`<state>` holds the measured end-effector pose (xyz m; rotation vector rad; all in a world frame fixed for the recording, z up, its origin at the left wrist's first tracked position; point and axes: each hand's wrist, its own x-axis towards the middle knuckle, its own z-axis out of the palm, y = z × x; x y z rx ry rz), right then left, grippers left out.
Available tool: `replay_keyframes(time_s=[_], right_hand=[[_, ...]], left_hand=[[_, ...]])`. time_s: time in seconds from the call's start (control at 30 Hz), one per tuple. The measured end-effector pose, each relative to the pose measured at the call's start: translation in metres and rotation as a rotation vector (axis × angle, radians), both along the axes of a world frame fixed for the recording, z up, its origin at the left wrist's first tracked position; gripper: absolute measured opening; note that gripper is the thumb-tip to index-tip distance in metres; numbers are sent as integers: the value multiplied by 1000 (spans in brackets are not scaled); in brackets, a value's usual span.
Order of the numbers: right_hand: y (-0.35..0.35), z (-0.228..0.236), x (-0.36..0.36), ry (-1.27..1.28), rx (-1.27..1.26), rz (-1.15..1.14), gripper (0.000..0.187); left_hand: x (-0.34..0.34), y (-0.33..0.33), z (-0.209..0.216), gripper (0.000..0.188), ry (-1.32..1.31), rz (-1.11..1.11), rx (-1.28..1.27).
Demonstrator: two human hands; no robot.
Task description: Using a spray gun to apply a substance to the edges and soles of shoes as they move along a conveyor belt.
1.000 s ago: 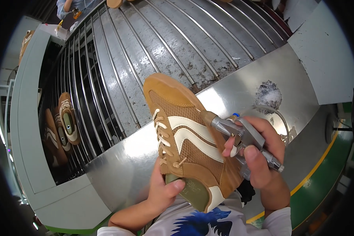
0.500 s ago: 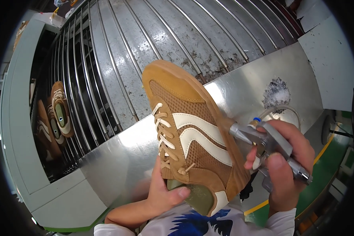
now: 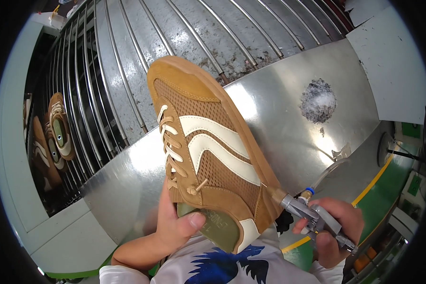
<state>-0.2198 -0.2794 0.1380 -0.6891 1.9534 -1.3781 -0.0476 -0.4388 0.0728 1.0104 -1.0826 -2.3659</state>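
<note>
At the bottom centre of the frame the person's left hand [image 3: 175,227] grips a tan shoe [image 3: 208,156] at its heel end, fingers wrapped behind it and the thumb pressed on the green insert that fills the shoe's opening. The shoe stands up through the middle of the frame, toe pointing to the upper left, with cream stripes on its side and cream laces down the front.

At the lower right the right hand [image 3: 333,232] is closed around a small metal spray tool [image 3: 312,215], fingers curled over its body. The tool's brass tip touches the shoe's sole edge near the heel. A clear hose [image 3: 324,173] arcs up from the tool.

Behind the shoe a shiny steel plate [image 3: 279,118] crosses the frame from lower left to upper right, with a grey crusty patch [image 3: 318,100] on it at the upper right. Farther back, a rack of metal rods [image 3: 128,57] fills the top. At the far left, below the rods, two more tan shoes [image 3: 57,132] lie side by side.
</note>
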Motion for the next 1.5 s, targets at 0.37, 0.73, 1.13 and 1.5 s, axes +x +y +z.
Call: replay_keyframes(time_s=[0.37, 0.73, 1.13, 1.5], right_hand=[[10, -90, -69, -9, -365, -447, 41], [-40, -26, -53, -367, -253, -89, 50], [-113, -14, -16, -301, -126, 74, 62], [-111, 0, -6, -62, -113, 8, 55]], left_hand=[[-23, -75, 94, 56, -638, -601, -1171], [7, -74, 61, 15, -277, -770, -2167], [8, -80, 59, 9, -246, -737, -2041], [8, -78, 54, 3, -238, -691, -2069]])
